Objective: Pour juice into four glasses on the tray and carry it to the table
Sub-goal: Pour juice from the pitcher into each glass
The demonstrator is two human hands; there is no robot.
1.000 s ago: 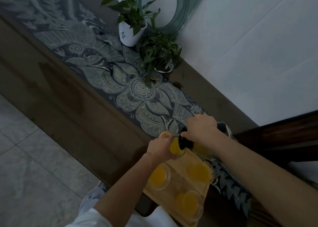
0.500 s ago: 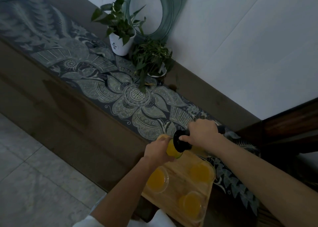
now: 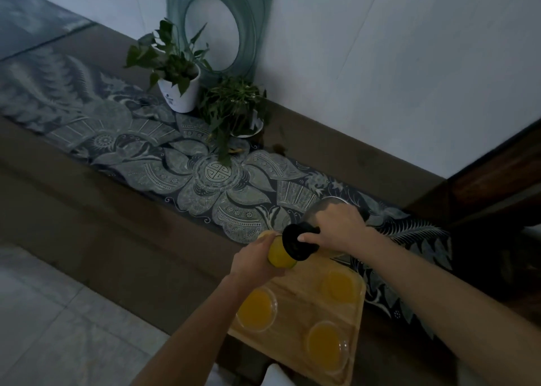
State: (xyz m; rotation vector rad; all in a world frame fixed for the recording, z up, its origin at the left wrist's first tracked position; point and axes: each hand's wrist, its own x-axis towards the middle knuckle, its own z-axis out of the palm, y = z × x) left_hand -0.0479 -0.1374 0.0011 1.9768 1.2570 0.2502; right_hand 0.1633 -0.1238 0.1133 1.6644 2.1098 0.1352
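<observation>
Left grip (image 3: pixel 254 264) wraps the fourth glass (image 3: pixel 279 258) at the tray's (image 3: pixel 301 324) 11 o'clock corner. Right grip (image 3: pixel 336 227) clasps the tilted jug (image 3: pixel 298 243). The brimming glass is probably slippery and fragile, so hold it mid-wall.

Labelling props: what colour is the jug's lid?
The lid is black; head view.

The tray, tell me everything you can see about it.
The tray looks like light wood, rectangular with rounded corners and a low raised rim. It lies flat on the near end of the dark sideboard, its right edge meeting the patterned runner. Three glasses of orange juice stand on it. At its far left corner the left hand holds a fourth glass; whether that one rests on the tray cannot be told.
</observation>
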